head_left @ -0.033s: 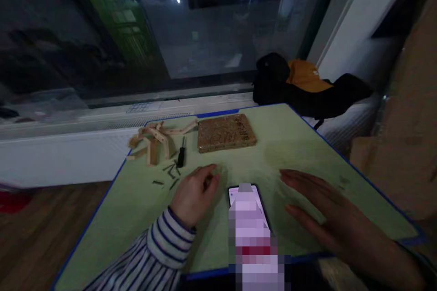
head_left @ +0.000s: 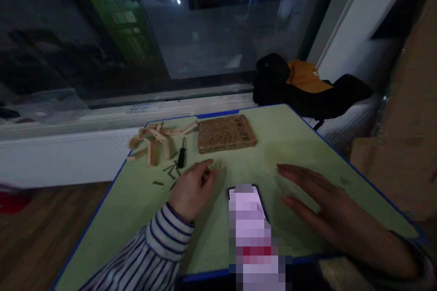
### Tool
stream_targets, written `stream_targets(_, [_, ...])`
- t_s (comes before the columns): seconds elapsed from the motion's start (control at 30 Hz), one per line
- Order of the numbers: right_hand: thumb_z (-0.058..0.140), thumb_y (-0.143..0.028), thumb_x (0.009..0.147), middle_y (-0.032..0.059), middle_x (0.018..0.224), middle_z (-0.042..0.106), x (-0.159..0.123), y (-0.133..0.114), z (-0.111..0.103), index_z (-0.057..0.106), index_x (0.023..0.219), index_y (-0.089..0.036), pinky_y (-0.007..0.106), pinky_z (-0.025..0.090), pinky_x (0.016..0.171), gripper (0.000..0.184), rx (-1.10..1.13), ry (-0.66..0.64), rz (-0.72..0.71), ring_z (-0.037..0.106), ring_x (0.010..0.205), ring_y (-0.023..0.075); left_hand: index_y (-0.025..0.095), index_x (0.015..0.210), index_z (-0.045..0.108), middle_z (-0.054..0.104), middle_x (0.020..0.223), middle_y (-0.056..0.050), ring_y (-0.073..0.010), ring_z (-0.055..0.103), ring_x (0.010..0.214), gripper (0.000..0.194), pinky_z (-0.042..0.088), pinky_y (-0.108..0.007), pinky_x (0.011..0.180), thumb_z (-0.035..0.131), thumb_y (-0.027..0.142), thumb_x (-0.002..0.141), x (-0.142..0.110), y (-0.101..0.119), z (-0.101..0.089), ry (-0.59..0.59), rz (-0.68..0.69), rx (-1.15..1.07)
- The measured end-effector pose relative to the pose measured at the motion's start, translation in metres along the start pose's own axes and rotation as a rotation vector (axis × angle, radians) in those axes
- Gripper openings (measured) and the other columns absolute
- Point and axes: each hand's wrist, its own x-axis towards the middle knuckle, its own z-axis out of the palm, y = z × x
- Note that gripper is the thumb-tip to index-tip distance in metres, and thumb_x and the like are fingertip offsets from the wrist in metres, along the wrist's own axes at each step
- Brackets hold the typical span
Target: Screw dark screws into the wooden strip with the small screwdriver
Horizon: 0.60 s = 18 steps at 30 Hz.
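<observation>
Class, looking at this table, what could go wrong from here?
The small dark pieces lie loose beside the left hand, which might scatter them. The phone lies between that hand and the right hand; either could knock it. The wooden pieces are jumbled near the edge of the table, so some might slip off.

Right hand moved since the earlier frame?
Yes, slightly: the right hand has shifted forward, away from the wearer, and a touch left, judged against the flat brown block on the table.
</observation>
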Motion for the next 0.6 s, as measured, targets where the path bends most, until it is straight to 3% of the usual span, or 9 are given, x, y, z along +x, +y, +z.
stream_targets(0.13, [0.049,-0.037,0.087,0.0074,0.123,0.056,0.061,0.023,0.001,0.045,0.127,-0.024,0.044,0.04,0.098,0.043,0.132,0.0,0.065,0.051,0.113,0.0245,0.015,0.111,0.058,0.065,0.099,-0.009,-0.0173,0.062,0.068,0.035,0.049,-0.03,0.067,0.046,0.036,0.085,0.037,-0.004,-0.018,0.226,-0.053,0.095])
stream_targets(0.27, [0.05,-0.036,0.088,0.0094,0.12,0.055,0.121,0.055,0.023,0.049,0.121,-0.022,0.041,0.047,0.086,0.036,0.21,0.028,0.14,0.056,0.102,0.022,0.009,0.116,0.055,0.061,0.111,-0.017,-0.0275,0.06,0.095,0.042,0.045,-0.04,0.086,0.047,0.035,0.085,0.065,-0.016,-0.017,0.326,-0.101,0.113])
stream_targets(0.4, [0.052,-0.031,0.088,0.0087,0.115,0.054,0.16,0.077,0.056,0.052,0.115,-0.017,0.041,0.049,0.078,0.031,0.276,0.067,0.236,0.057,0.095,0.0207,0.006,0.118,0.053,0.062,0.111,-0.019,-0.0277,0.061,0.098,0.045,0.047,-0.037,0.084,0.046,0.037,0.086,0.07,-0.029,-0.007,0.275,-0.118,0.06])
stream_targets(0.6, [0.053,-0.031,0.087,0.0088,0.116,0.054,0.17,0.086,0.085,0.052,0.115,-0.017,0.042,0.049,0.078,0.032,0.338,0.12,0.294,0.057,0.095,0.0211,0.009,0.118,0.052,0.066,0.104,-0.017,-0.0269,0.064,0.093,0.042,0.049,-0.036,0.078,0.044,0.036,0.087,0.065,-0.035,0.0,0.173,-0.124,-0.057])
